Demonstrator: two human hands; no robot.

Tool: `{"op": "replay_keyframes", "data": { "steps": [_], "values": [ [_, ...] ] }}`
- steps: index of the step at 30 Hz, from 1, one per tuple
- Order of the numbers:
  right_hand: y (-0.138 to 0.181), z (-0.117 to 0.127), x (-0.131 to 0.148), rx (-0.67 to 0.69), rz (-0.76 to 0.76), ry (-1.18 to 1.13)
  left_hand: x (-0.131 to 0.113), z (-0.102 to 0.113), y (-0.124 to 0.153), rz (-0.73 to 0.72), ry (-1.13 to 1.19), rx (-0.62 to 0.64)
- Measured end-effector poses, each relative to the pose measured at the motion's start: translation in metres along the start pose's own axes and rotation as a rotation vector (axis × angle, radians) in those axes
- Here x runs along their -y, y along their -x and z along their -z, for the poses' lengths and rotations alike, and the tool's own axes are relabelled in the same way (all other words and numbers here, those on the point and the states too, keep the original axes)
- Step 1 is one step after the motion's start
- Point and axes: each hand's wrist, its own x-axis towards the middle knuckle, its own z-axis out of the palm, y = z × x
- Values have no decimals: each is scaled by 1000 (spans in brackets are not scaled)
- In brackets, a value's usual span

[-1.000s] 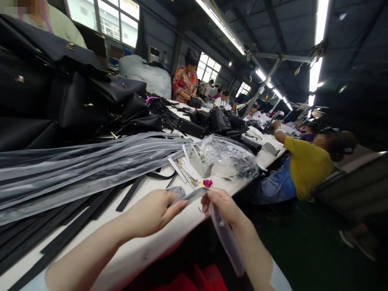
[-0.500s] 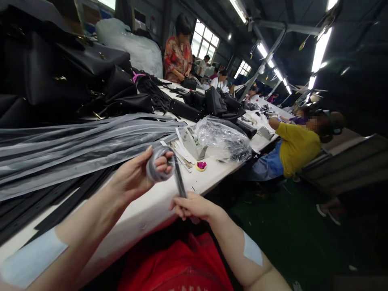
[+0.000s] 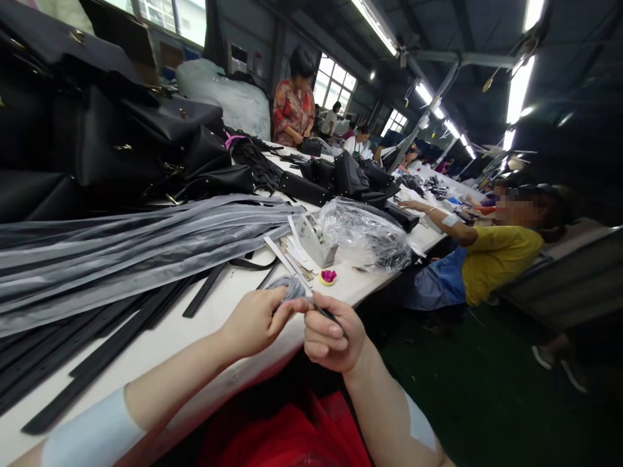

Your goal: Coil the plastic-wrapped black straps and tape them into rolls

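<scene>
A black strap in clear plastic film [image 3: 288,285], wound into a coil, is in my left hand [image 3: 257,321], whose fingers are wrapped round it near the table's front edge. My right hand [image 3: 335,334] is close beside it, fingers curled in a pinch on a thin dark end that shows by the thumb and forefinger. The hands almost touch at the fingertips. Behind and to the left, long plastic-sleeved straps [image 3: 146,250] lie in a bundle over bare black straps [image 3: 92,350].
Black leather bags [image 3: 117,136] are heaped at the back left. Beyond my hands are a grey tape dispenser [image 3: 316,243], a clear plastic bag [image 3: 372,240] and a small yellow dish with magenta bits [image 3: 328,277]. A person in yellow [image 3: 501,259] sits at right.
My hands have come together; the strap length that stretched between them is now short. The left hand moved right and turned over. The person in yellow has stretched an arm over the table.
</scene>
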Motion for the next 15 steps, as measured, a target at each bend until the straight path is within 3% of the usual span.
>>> {"op": "replay_keyframes", "data": {
  "steps": [2,4,6,8,9,11,13,15],
  "values": [
    [7,-3,11,-127,148,110,-3,-1,-3,115,10,49],
    [14,-3,25,-287,408,344,-4,-2,-5,234,106,128],
    [18,0,38,-475,718,748,-5,-4,-7,357,280,235],
    [20,6,45,-575,890,1270,-5,-5,-7,455,472,319],
    [19,10,45,-558,868,1509,-5,-4,-6,478,575,351],
    [15,18,35,-417,645,1788,-4,-3,-5,489,814,384],
    [8,26,15,-336,429,1770,-2,-3,-3,490,1070,370],
    [1,33,-8,-387,346,1612,1,-5,-2,514,1285,316]
  ]
}}
